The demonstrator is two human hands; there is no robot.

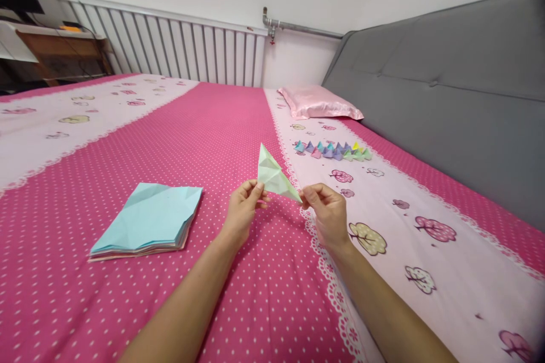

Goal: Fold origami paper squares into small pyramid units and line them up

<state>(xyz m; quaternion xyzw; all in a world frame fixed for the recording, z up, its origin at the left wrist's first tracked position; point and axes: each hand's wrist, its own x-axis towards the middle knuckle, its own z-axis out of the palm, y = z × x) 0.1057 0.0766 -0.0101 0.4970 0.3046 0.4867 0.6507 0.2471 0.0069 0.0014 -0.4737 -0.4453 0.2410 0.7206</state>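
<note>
Between my hands, above the bed, is a pale green sheet of origami paper (275, 177), folded into a triangle with crease lines showing. My left hand (243, 207) pinches its lower left corner between thumb and fingers. The lower right tip is gripped by my right hand (327, 209). To the left lies a stack of square paper (149, 216), light blue on top with other colours at its edges. Beyond my right hand, several small folded paper pieces (334, 151) in blue, purple, pink, green and yellow stand in rows.
A pink dotted bedspread (230, 125) with pale printed bands covers the bed. A pink pillow (319, 103) lies by the grey padded headboard (447, 79). Against the wall is a white radiator (179, 45); a wooden desk (59, 51) stands at far left.
</note>
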